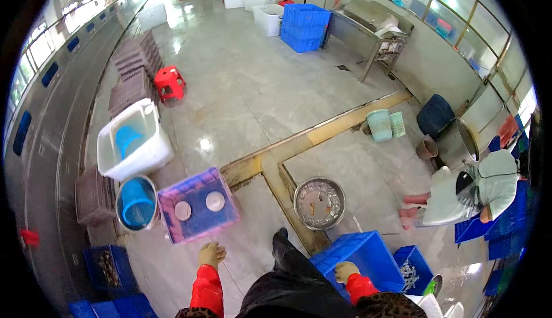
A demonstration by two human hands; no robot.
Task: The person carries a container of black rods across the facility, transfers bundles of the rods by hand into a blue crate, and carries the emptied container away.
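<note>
In the lower left, a crate point(198, 217) holds two round dishes point(199, 206); left of it, a basket point(137, 202) sits in a tub point(154, 190); right of centre, a basin point(319, 230) lies on the floor point(368, 180).

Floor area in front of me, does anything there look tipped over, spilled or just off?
Near the right wall, the large metal pot sits tilted, its mouth facing sideways rather than up, and the dark blue tub leans beside it. The floor shines in places, but I can't tell whether anything spilled.
</note>
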